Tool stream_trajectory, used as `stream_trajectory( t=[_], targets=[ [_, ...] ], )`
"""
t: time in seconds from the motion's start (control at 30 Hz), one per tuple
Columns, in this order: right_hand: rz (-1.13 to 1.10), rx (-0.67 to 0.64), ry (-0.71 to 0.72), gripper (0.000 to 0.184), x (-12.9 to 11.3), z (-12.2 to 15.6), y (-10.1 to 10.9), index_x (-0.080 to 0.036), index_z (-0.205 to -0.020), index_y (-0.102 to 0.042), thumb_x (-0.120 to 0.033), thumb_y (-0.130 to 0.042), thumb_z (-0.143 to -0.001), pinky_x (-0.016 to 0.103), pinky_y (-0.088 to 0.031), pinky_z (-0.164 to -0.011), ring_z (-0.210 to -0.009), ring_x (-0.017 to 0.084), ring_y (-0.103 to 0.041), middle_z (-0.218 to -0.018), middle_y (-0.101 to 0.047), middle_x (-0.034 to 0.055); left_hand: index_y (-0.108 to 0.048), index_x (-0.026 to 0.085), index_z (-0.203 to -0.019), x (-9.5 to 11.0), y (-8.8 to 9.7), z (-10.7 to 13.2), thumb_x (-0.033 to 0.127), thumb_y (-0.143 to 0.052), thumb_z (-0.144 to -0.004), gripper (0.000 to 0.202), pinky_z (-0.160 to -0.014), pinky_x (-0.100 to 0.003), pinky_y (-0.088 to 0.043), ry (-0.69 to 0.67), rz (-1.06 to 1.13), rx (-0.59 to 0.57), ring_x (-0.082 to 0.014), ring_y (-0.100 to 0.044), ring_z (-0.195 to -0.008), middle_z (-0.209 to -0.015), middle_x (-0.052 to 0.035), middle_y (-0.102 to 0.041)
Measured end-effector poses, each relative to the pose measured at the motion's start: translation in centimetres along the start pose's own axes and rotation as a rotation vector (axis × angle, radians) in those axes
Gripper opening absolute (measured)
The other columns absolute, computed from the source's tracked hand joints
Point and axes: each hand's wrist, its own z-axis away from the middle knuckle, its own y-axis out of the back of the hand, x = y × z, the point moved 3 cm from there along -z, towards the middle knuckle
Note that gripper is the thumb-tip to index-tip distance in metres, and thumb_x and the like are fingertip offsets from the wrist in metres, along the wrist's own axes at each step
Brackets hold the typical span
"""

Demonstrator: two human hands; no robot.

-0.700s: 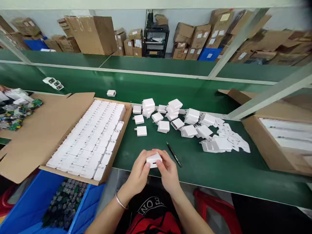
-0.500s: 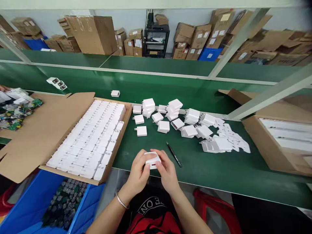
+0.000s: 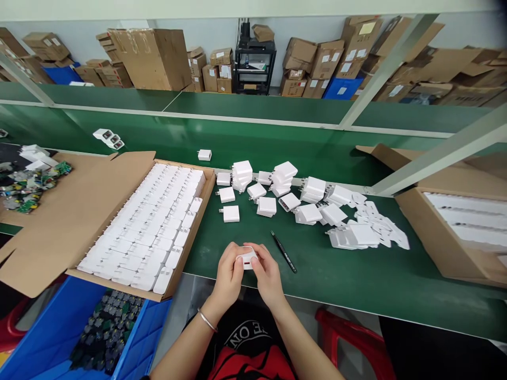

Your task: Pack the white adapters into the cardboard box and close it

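Between both hands, just above the bench's front edge, is a white USB charger (image 3: 247, 259) with its dark port slot facing me. My left hand (image 3: 229, 269) grips its left side, thumb on the front. On the opposite side my right hand (image 3: 267, 272) pinches it with thumb and fingers. Slightly right of the hands lies a slim black pointed tool (image 3: 283, 252), perhaps tweezers. Beyond it are several loose white chargers (image 3: 266, 206), some stacked, some with plug prongs showing. A pile of flat white pieces (image 3: 380, 224) spreads at their right.
An open carton (image 3: 169, 285) with rows of white chargers stands left, above a blue bin (image 3: 137, 338) of dark parts. Circuit boards (image 3: 29, 184) lie far left. Another carton (image 3: 431, 232) sits right. On the green strip behind are single (image 3: 204, 154) and grouped chargers (image 3: 109, 138).
The chargers on the green strip behind have shifted right. My fingers have closed in slightly around the held charger. At the far left, another person's hand has left the view.
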Motion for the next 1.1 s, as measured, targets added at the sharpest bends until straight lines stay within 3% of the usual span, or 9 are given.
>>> stream_trajectory(
  t=[0.17, 0.27, 0.37, 0.47, 0.67, 0.77, 0.87, 0.97, 1.1],
  targets=[
    [-0.022, -0.029, -0.023, 0.029, 0.6, 0.0, 0.1, -0.027, -0.117, -0.073, -0.041, -0.076, -0.092, 0.030, -0.057, -0.076, -0.089, 0.019, -0.064, -0.100, -0.059, 0.0046, -0.068, 0.020, -0.117, -0.6, 0.2, 0.2, 0.037, -0.038, -0.112, 0.035, -0.075, -0.030, -0.043, -0.003, 0.006, -0.008, -0.0173, -0.054, -0.083, -0.095, -0.0046, -0.055],
    [-0.017, -0.073, -0.025, 0.029, 0.5, -0.3, 0.4, -0.028, -0.118, -0.073, -0.040, -0.076, -0.092, 0.029, -0.056, -0.075, -0.087, 0.018, -0.062, -0.100, -0.056, 0.0037, -0.068, 0.020, -0.120, -0.2, 0.5, 0.2, 0.042, -0.035, -0.112, 0.040, -0.084, -0.033, -0.046, 0.023, 0.000, -0.058, -0.0203, -0.057, -0.094, -0.104, -0.0073, -0.060],
    [0.016, -0.176, -0.013, 0.036, -0.2, -0.8, 1.1, -0.032, -0.126, -0.070, -0.035, -0.078, -0.091, 0.031, -0.056, -0.082, -0.092, 0.018, -0.062, -0.104, -0.053, 0.0029, -0.058, 0.023, -0.141, 0.1, 0.7, 0.0, 0.049, -0.026, -0.112, 0.050, -0.103, -0.040, -0.044, 0.149, 0.052, -0.109, -0.0256, -0.057, -0.117, -0.131, -0.0113, -0.060],
    [0.119, -0.287, 0.022, 0.050, -1.5, -0.9, 1.9, -0.038, -0.137, -0.064, -0.029, -0.078, -0.090, 0.033, -0.053, -0.094, -0.110, 0.020, -0.061, -0.121, -0.054, 0.0040, -0.043, 0.026, -0.152, 0.3, 1.1, -0.3, 0.052, -0.033, -0.111, 0.050, -0.105, -0.041, -0.046, 0.325, 0.166, -0.150, -0.0257, -0.057, -0.122, -0.144, -0.0118, -0.053],
    [0.305, -0.377, 0.047, 0.072, -4.2, 0.2, 3.1, -0.044, -0.157, -0.041, -0.023, -0.071, -0.095, 0.039, -0.043, -0.116, -0.140, 0.023, -0.048, -0.154, -0.048, 0.0024, -0.042, 0.023, -0.146, 4.3, 4.2, -1.4, 0.045, -0.065, -0.098, 0.057, -0.079, -0.032, -0.055, 0.444, 0.227, -0.248, -0.0189, -0.064, -0.089, -0.107, -0.0057, -0.062],
    [0.424, -0.290, 0.082, 0.051, -5.1, 0.5, 4.3, -0.040, -0.148, -0.053, -0.028, -0.065, -0.100, 0.039, -0.046, -0.112, -0.133, 0.023, -0.053, -0.151, -0.050, 0.0041, -0.042, 0.025, -0.146, 6.9, 7.7, -4.2, 0.041, -0.063, -0.098, 0.055, -0.081, -0.034, -0.056, 0.380, -0.032, -0.141, -0.0202, -0.068, -0.089, -0.109, -0.0055, -0.062],
    [0.461, -0.156, 0.129, 0.029, -5.4, 0.4, 5.7, -0.034, -0.132, -0.065, -0.033, -0.059, -0.104, 0.038, -0.050, -0.102, -0.120, 0.023, -0.058, -0.138, -0.058, 0.0066, -0.048, 0.022, -0.137, 7.8, 11.2, -9.1, 0.040, -0.064, -0.094, 0.049, -0.080, -0.037, -0.054, 0.200, -0.569, 0.061, -0.0236, -0.068, -0.092, -0.118, -0.0085, -0.064],
    [0.512, -0.021, 0.178, 0.023, -4.9, 0.7, 7.5, -0.030, -0.124, -0.069, -0.033, -0.057, -0.105, 0.036, -0.052, -0.092, -0.110, 0.022, -0.061, -0.129, -0.062, 0.0080, -0.047, 0.016, -0.134, 6.1, 13.2, -14.5, 0.042, -0.058, -0.095, 0.048, -0.078, -0.040, -0.053, 0.103, -1.010, 0.172, -0.0299, -0.068, -0.094, -0.115, -0.0125, -0.066],
    [0.674, 0.307, 0.315, 0.018, -4.2, 1.8, 12.3, -0.024, -0.112, -0.071, -0.028, -0.056, -0.103, 0.034, -0.052, -0.081, -0.098, 0.021, -0.063, -0.114, -0.065, 0.0086, -0.046, 0.006, -0.136, 1.9, 13.2, -19.1, 0.037, -0.044, -0.100, 0.048, -0.088, -0.044, -0.052, 0.004, -1.281, 0.078, -0.0382, -0.063, -0.115, -0.126, -0.0237, -0.063]
  ],
)
